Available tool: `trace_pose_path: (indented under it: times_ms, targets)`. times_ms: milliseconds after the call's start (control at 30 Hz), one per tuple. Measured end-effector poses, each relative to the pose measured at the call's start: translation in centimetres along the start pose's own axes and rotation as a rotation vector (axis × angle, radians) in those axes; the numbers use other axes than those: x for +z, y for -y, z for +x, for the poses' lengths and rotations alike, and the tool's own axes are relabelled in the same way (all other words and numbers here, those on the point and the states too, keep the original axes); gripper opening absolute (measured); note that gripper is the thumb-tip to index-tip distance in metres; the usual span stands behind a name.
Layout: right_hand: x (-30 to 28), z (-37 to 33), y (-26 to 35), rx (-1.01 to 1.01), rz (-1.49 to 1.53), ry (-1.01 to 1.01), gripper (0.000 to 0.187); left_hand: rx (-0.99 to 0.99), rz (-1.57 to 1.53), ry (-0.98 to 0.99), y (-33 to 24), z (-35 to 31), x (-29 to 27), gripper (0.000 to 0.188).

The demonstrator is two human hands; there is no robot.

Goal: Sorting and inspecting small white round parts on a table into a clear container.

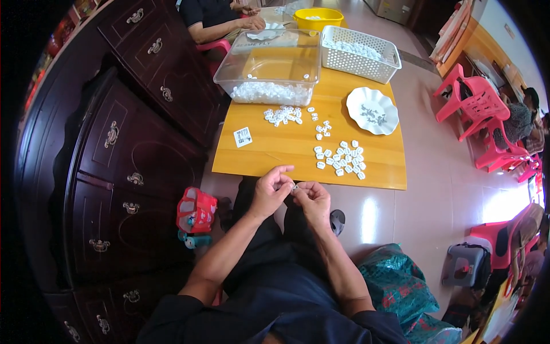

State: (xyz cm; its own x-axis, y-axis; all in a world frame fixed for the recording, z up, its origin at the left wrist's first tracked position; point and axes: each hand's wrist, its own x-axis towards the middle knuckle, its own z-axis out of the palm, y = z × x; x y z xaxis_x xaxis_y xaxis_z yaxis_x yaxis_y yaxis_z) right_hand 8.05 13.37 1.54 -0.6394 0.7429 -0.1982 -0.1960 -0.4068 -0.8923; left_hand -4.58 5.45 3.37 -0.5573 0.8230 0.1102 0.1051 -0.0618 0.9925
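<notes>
Dark navy short-sleeved shirt, dark trousers; forearms bare; no watch, rings or gloves visible.

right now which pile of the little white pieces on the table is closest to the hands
The cluster at the table's near right edge, just beyond the right hand. The other loose pile lies farther back beside the clear tub.

small white square label point(243, 136) with dark code, lying on table's left part
</notes>
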Motion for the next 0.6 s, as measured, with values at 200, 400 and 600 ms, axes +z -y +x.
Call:
trace_pose_path:
  times_ms: [200, 400, 600]
  targets:
    - [-0.5, 0.3, 1.0, 0.009, 0.020, -0.023, 0.011, -0.006, 0.041, 0.027, 0.0, 2.4, -1.9, 0.035]
    - [-1.3, -0.3, 1.3, 0.004, 0.033, -0.031, 0.011, 0.113, 0.386, 0.021, -0.5, 7.7, -2.1, 0.037]
    - [-2.5, -0.6, 1.5, 0.015, 0.056, -0.041, 0.012, 0.282, 1.015, 0.057, -0.2, 12.7, -0.3, 0.044]
